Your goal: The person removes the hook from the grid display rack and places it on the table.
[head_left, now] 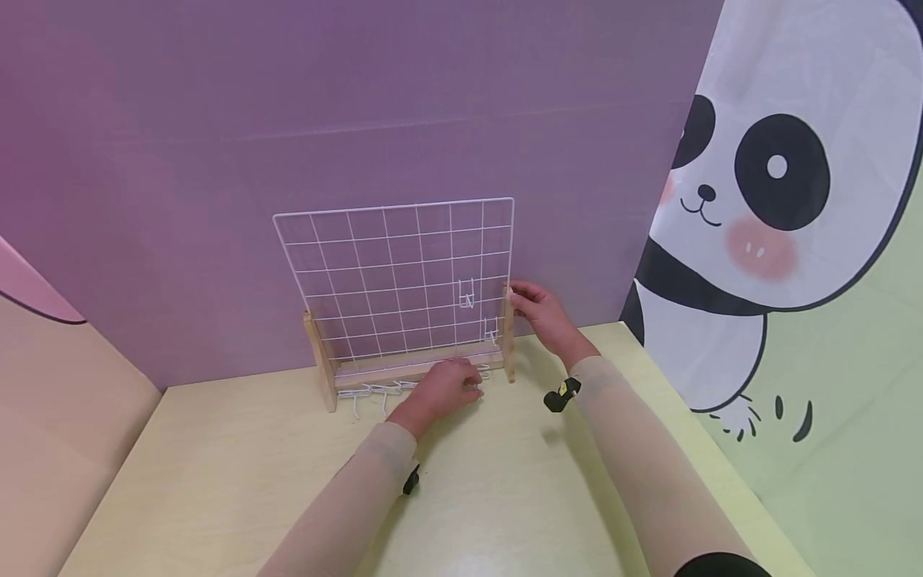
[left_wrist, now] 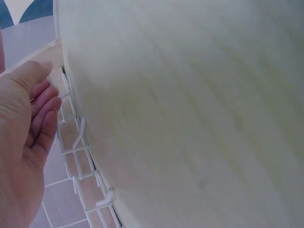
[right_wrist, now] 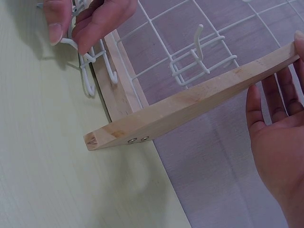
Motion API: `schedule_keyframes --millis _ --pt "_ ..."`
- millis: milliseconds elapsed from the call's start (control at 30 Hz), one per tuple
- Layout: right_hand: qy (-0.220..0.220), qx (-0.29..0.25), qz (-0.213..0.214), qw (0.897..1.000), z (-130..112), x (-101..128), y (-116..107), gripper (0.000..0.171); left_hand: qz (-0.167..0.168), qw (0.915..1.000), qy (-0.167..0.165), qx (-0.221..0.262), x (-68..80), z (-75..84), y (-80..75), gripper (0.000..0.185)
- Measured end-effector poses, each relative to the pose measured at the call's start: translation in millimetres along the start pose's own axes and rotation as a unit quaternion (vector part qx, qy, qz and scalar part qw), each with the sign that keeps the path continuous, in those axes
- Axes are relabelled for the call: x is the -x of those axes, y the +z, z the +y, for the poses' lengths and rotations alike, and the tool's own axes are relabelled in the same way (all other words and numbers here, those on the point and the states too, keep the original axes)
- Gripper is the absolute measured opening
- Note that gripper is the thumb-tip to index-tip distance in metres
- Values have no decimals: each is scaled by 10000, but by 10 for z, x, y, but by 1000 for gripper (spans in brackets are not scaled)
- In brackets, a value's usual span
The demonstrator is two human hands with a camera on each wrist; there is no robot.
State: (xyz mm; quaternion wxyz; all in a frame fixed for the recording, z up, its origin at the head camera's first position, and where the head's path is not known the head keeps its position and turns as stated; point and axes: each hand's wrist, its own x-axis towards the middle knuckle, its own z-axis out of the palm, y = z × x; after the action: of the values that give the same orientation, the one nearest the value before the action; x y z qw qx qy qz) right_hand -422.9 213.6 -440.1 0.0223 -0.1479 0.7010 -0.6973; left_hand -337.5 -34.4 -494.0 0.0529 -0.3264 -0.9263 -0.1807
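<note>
A white wire grid panel (head_left: 392,272) stands on a pale wooden base with two side posts. My right hand (head_left: 546,319) holds the right side post (right_wrist: 190,99) near its top, thumb on one side and fingers behind. Down at the front of the base, my left hand (head_left: 441,393) pinches the bent end of a white wire hook (right_wrist: 70,42) between thumb and index finger. Another white hook (head_left: 466,299) hangs on the grid's right part, and one more hook (head_left: 491,331) sits lower by the post.
Several white wire hooks (head_left: 371,390) lie in a row along the front of the base. The stand is at the back of a pale wooden table (head_left: 231,465), close to a purple backdrop (head_left: 216,192). A panda-printed sheet (head_left: 786,264) hangs on the right.
</note>
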Motion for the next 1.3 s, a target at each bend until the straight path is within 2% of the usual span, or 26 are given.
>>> schedule_keyframes --millis 167,433,567,667,800,900,1067,1167,1300 --pt "32 -25 30 10000 3 -15 -1 42 91 9999 95 35 -2 -5 0 13" --pt "82 -60 85 9999 9 -23 20 41 187 9996 7 213 4 -17 3 12" --pt "53 -57 69 9999 24 -14 28 42 353 9983 -233 404 25 -15 -5 12" --pt "43 -45 94 9999 34 -14 24 41 612 9947 -611 556 26 0 -22 14" --pt "36 -89 122 9999 34 -29 20 41 1211 9835 -1112 761 12 38 -85 17" --pt "28 -118 125 9998 29 -37 17 42 1795 9717 -1238 910 -23 69 -167 18" --pt "49 -66 143 9999 32 -45 12 41 2736 9489 -1006 1212 -113 142 -329 22" --pt "23 -112 141 9998 32 -49 13 41 3044 9407 -817 1256 -169 180 -398 27" --pt "24 -138 139 9998 24 -45 20 41 3298 9335 -620 1262 -227 220 -455 33"
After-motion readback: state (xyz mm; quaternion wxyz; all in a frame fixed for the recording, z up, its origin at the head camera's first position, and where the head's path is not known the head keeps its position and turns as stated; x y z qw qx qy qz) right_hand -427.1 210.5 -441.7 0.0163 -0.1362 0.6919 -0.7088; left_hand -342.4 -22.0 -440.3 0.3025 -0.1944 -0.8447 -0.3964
